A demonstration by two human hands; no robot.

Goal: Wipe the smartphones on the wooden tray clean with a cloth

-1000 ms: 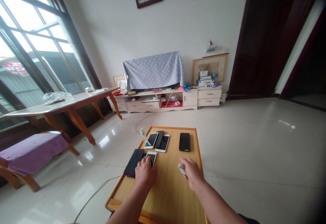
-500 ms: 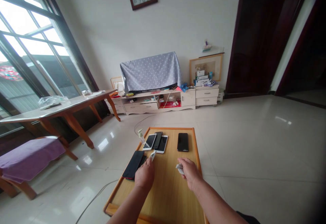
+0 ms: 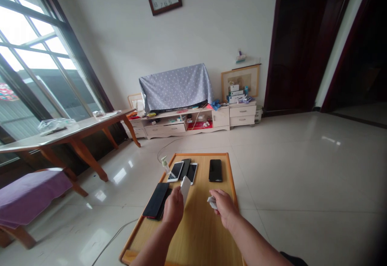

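- Left arm: extends forward from the lower edge of the view over the wooden table (image 3: 208, 229); the left hand (image 3: 173, 210) is raised above the tabletop, thumb side toward the middle.
- Right arm: reaches in from the lower right; the right hand (image 3: 223, 207) is held above the table's right half, fingers directed inward. The two hands are apart.
- Left fingers: closed around the white phone (image 3: 186, 186), gripping it along its left side. The phone is tilted, its pale face toward the viewer, its upper end projecting beyond the fingertips.
- Right fingers: curled, pinching the white wad (image 3: 212, 202), which protrudes at the fingertips on the side facing the phone. Its exact material cannot be told.
- Beside the left hand: the large black device (image 3: 156, 200), a flat slab with a red lower edge, overlaps another dark device.
- Beyond the left hand: two white-framed phones with dark screens and a slim dark phone (image 3: 185, 168) lie close together near the clear pump bottle (image 3: 165, 164).
- Beyond the right hand: the black phone (image 3: 215, 171), rectangular and glossy, lies flat.
- Table surface: light-brown wood grain with a raised orange-brown rim.
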